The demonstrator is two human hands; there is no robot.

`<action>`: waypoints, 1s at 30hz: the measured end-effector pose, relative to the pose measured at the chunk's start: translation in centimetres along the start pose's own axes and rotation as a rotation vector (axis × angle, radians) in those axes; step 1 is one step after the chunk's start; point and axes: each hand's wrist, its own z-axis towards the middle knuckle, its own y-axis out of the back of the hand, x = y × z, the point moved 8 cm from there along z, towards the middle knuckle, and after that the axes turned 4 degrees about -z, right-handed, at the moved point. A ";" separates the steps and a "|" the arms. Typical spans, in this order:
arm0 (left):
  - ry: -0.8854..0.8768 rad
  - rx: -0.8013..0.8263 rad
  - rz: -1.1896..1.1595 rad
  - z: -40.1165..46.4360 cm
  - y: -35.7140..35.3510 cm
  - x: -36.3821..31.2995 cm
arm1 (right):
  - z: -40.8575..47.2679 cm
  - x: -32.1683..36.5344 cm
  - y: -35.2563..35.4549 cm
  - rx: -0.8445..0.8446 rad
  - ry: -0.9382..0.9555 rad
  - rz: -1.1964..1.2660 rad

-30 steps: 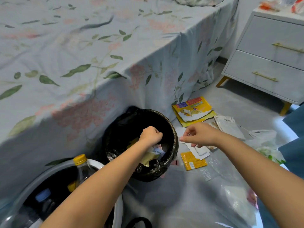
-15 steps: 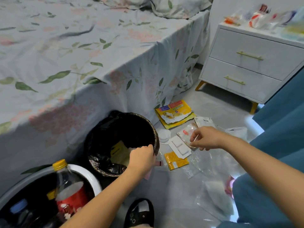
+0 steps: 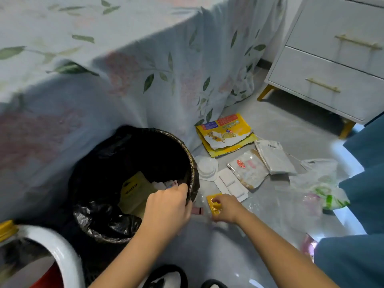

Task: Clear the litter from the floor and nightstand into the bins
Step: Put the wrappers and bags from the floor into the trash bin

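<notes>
A person crouches beside a bed, seen from their own head looking down at both forearms. Since a moment ago the right hand has left the white and clear wrappers farther out and come in close to the black-lined bin. Its curled fingers now pinch a small yellow sachet lying on the grey floor just beside the bin's rim. The left hand, which a second ago was down inside the bin, now sits over the near rim with its fingers bent. Whether it holds anything cannot be told, though scraps of paper show at its fingertips.

This suggests one piece has gone in and the sachet is next, a short lift away from the opening.

The sachet is bright yellow, crumpled and partly hidden under the fingers. It looks light and thin, so it should lift easily.

More litter lies beyond it on the floor: a white blister tray touching a round white lid, a clear printed packet, a folded white pouch, a torn yellow box against the bedsheet, and thin plastic bags to the right. The bin already holds a tan envelope. The white nightstand stands at upper right; its top is out of view. Much clearing appears to remain.
</notes>
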 end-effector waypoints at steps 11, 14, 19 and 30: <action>0.006 -0.099 0.046 0.0 -0.5 0.7 | 3.0 6.5 -2.9 -0.382 0.176 -0.259; 0.021 -0.109 0.049 0.0 -0.5 0.7 | 3.0 4.7 -4.3 -0.397 0.170 -0.221; 0.053 -0.104 0.037 0.0 -0.4 0.8 | 2.1 -0.3 -4.4 -0.377 0.107 0.092; 0.027 -0.127 -0.017 0.2 -0.3 0.8 | -6.3 -4.6 3.0 -0.707 -0.167 1.357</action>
